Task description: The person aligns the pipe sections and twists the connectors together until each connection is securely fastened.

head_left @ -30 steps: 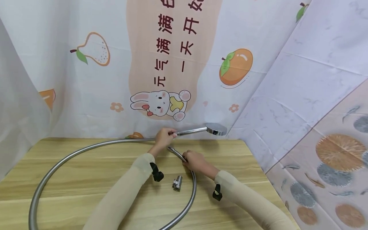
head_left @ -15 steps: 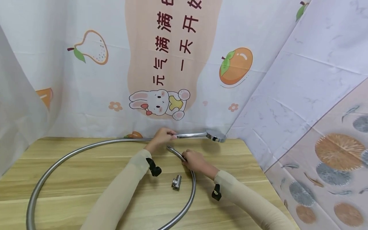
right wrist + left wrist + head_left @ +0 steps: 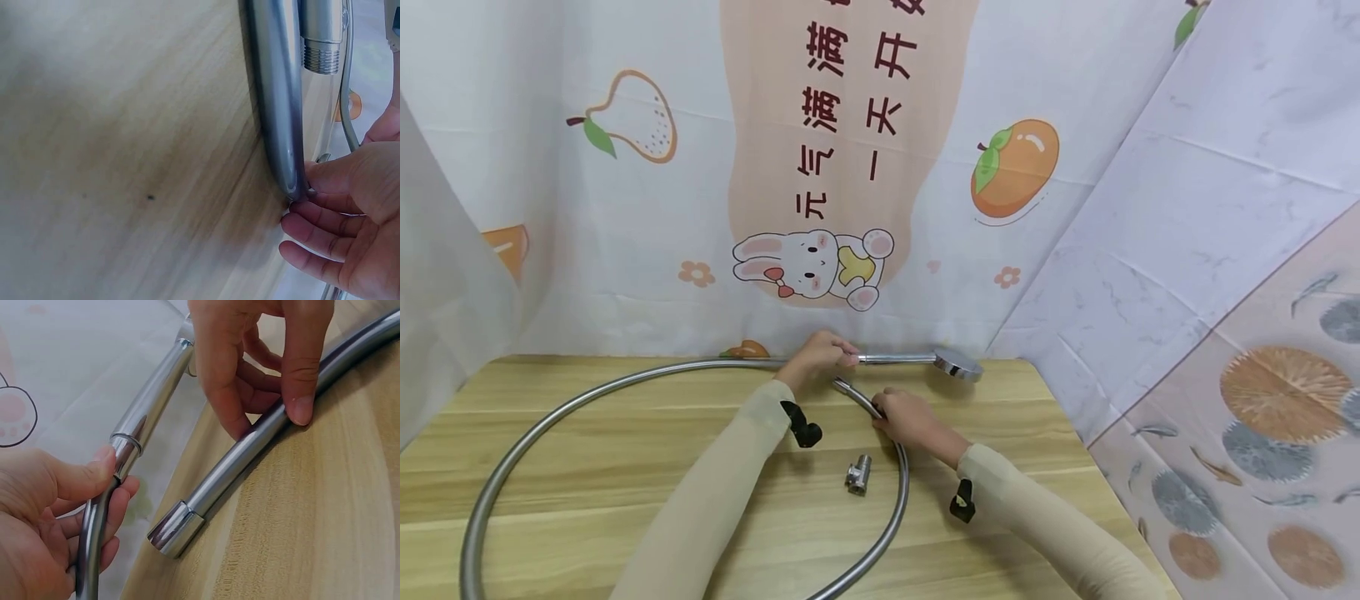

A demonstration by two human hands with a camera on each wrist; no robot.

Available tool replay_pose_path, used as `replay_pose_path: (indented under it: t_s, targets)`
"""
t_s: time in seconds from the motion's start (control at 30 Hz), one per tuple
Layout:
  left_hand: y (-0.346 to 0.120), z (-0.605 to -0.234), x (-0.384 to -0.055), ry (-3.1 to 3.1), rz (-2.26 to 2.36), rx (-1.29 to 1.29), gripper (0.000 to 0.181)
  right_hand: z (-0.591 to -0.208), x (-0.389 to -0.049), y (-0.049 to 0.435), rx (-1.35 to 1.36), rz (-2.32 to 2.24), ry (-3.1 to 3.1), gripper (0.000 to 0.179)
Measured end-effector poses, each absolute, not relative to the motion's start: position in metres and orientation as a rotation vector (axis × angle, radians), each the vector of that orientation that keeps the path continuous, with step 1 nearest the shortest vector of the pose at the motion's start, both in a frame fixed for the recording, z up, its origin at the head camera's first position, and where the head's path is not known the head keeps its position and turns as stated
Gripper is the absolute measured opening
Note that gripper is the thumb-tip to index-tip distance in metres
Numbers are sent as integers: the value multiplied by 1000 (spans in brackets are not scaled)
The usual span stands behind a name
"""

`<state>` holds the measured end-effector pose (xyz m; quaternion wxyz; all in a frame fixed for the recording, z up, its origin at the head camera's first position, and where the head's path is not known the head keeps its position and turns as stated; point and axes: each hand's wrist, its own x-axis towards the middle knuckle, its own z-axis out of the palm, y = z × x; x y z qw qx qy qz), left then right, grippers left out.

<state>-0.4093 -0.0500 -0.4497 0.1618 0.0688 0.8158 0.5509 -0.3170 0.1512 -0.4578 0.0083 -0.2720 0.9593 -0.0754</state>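
My left hand grips the shower hose where it joins the handle of a chrome shower head. In the left wrist view the thumb presses by the collar below the handle. My right hand pinches the shower hose a little below its other end, close to the tabletop. That end carries a chrome connector, which points back toward the left hand and touches nothing I can see. A small chrome T-shaped fitting lies inside the hose's curve; its threaded end shows in the right wrist view.
The hose sweeps in a wide loop over the left of the wooden table and past the front of the view. A printed white curtain hangs along the back edge, and patterned cloth lies to the right.
The shower head has come down toward the tabletop, its handle going from a slant to nearly level. My left hand has shifted slightly left with it. The right hand keeps its hold.
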Motion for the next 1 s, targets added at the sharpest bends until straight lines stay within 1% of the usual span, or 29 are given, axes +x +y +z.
replay_pose_path:
  t_s: [0.23,0.5,0.63,0.8,1.0]
  targets:
    - [-51,-449,-417,2303,1602,161,26,-459,-319,150,-886,-242,3025,13]
    - [-52,-453,-418,2345,1600,196,25,-458,-317,151,-921,-303,2997,12]
    - [-51,-454,-419,2368,1614,195,24,-459,-319,155,-984,-329,3004,13]
    - [-49,-458,-421,2422,1595,191,21,-458,-319,154,-938,-307,3010,13]
    - [-48,-462,-421,2459,1577,165,20,-463,-321,155,-950,-306,3013,15]
